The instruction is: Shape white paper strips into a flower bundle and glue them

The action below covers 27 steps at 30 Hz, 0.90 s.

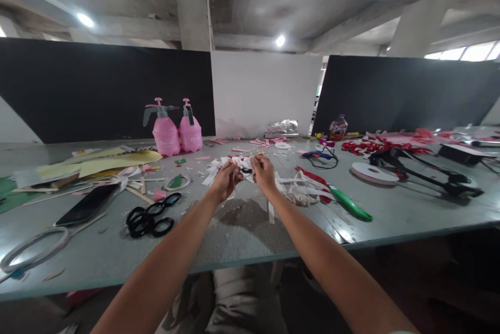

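Over the middle of the table, my left hand (227,180) and my right hand (264,172) are close together, fingers pinched. Between them is a small white, strip-like piece (245,163) with a dark spot; its exact kind is too small to tell. Behind and left of my fingers lies a heap of white scraps (215,168). Right of my right hand are loose white ribbon strips (291,182) and a green-handled tool (349,202) beside red ribbon. Black-handled scissors (150,219) rest on the table to the left of my left forearm.
Two pink spray bottles (166,133) stand at the back left. A phone (89,203) and yellow paper (117,164) lie left. To the right are a blue glue gun (318,155), a white ribbon roll (374,173), a black strapped device (422,167) and red ribbons (377,145).
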Motion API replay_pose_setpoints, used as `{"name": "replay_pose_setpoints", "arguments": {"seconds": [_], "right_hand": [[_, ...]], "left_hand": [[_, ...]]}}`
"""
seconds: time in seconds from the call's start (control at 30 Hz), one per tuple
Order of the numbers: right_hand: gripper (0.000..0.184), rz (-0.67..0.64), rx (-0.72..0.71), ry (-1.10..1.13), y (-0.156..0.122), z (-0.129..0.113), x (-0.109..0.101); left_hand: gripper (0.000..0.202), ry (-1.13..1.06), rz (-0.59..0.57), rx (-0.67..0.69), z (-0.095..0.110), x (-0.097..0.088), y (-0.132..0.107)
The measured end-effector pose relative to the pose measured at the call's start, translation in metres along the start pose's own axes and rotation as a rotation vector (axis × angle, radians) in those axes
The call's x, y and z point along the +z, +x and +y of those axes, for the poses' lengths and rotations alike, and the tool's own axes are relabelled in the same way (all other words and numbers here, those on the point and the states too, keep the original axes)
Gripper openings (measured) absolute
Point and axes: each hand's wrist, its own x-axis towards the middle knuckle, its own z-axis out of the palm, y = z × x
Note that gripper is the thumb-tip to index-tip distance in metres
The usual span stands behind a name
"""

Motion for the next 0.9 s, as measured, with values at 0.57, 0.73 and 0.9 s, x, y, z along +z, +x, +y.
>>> {"name": "replay_pose_setpoints", "arguments": {"seconds": [0.57, 0.73, 0.9], "right_hand": [[0.02, -0.165, -0.32, -0.292, -0.006, -0.007, 0.002], [0.025, -0.126, -0.081, -0.155, -0.006, -0.007, 0.003], [0.026, 0.032, 0.162, 0.083, -0.005, -0.002, 0.01]], "left_hand": [[0.058, 0.724, 0.001, 0.284, -0.012, -0.009, 0.005], [0.058, 0.765, -0.002, 0.326, -0.009, -0.005, 0.002], [0.054, 0.777, 0.049, 0.376, -0.006, -0.002, -0.001]]}}
